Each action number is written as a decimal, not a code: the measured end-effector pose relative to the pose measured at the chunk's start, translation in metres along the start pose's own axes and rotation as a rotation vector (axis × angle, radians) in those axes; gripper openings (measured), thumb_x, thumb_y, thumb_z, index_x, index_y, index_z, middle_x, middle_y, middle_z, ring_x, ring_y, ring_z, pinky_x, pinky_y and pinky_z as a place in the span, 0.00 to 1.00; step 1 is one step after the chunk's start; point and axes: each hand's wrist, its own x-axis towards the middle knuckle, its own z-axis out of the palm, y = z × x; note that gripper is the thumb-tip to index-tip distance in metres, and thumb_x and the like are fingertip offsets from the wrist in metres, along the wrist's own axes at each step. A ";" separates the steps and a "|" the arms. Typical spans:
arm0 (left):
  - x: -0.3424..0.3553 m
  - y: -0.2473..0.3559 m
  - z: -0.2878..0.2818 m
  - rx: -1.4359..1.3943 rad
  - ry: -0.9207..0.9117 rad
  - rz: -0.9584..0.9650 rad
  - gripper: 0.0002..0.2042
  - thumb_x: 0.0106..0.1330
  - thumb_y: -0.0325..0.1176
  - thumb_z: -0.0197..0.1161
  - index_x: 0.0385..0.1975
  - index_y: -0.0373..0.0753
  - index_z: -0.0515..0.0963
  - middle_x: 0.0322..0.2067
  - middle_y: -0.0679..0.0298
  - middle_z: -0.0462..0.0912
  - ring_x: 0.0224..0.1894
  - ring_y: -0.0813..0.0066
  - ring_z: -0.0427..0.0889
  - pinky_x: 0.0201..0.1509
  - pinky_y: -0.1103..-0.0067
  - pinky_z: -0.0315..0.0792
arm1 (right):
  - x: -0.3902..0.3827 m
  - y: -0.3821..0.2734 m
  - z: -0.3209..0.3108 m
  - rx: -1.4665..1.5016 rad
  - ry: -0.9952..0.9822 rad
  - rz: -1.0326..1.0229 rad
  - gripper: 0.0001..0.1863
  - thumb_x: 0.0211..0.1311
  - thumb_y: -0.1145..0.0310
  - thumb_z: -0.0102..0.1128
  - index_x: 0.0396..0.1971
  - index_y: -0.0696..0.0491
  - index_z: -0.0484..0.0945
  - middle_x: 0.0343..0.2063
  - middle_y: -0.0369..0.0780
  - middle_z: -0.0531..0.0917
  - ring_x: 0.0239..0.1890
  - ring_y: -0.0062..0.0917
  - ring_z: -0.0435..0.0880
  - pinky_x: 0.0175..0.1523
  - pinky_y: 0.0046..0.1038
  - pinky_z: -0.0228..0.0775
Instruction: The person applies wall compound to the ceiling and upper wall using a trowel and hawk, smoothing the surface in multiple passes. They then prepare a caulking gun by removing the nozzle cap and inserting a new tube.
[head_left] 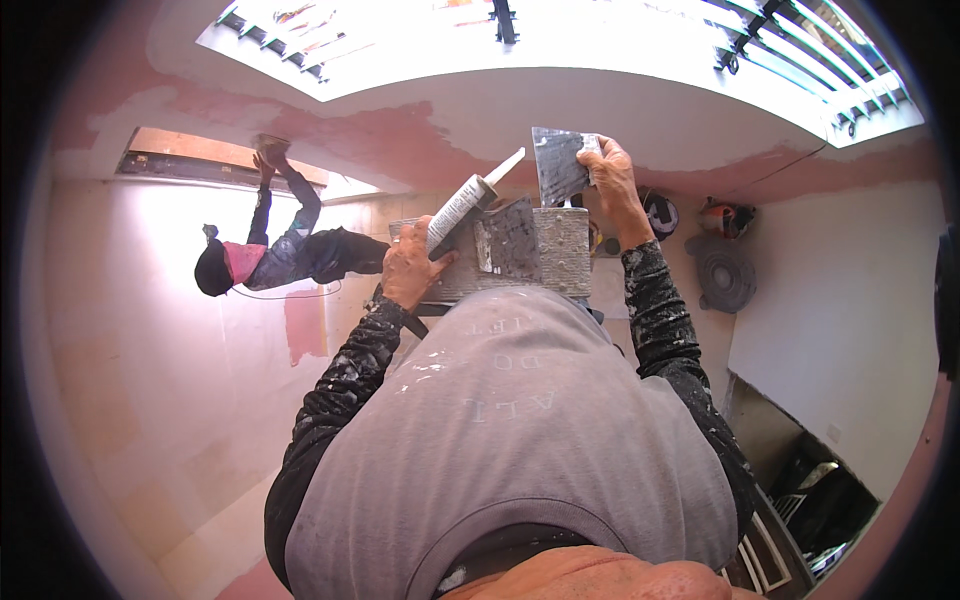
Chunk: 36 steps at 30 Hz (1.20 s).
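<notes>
My left hand (410,265) is closed on a white sealant tube (458,208) with a long nozzle tilted up to the right. Beside that hand is a crusted grey board (565,255) with a plaster-smeared broad blade (512,250) lying on it. My right hand (613,188), raised above the board's right end, grips a wide filling knife (558,165) with a smeared metal blade. Both sleeves are spattered white. What supports the board is mostly hidden behind my body.
A co-worker (270,260) at the left reaches up to the pink-patched plaster surface with a tool. Dark round objects (723,275) lie below at the right. Barred skylights (800,55) are overhead, and a dark opening (805,495) is at lower right.
</notes>
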 end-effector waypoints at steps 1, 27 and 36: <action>0.001 0.001 -0.003 -0.004 -0.017 -0.011 0.37 0.60 0.56 0.71 0.64 0.41 0.68 0.45 0.49 0.76 0.47 0.50 0.82 0.49 0.61 0.77 | 0.001 0.006 0.000 -0.044 0.002 -0.007 0.22 0.63 0.74 0.62 0.57 0.61 0.73 0.41 0.36 0.82 0.41 0.16 0.81 0.51 0.21 0.76; -0.014 0.020 0.022 -0.148 0.131 0.150 0.36 0.53 0.33 0.76 0.58 0.39 0.59 0.49 0.50 0.70 0.51 0.46 0.76 0.51 0.57 0.70 | 0.018 -0.047 0.026 0.156 0.172 0.020 0.33 0.59 0.81 0.58 0.65 0.65 0.59 0.48 0.48 0.78 0.44 0.29 0.83 0.46 0.33 0.88; -0.021 0.025 0.029 -0.166 0.160 0.145 0.40 0.51 0.32 0.80 0.59 0.39 0.56 0.50 0.46 0.73 0.48 0.41 0.78 0.50 0.57 0.72 | 0.043 -0.036 0.049 0.402 0.123 0.042 0.33 0.58 0.82 0.57 0.64 0.66 0.58 0.44 0.45 0.76 0.43 0.27 0.82 0.42 0.34 0.90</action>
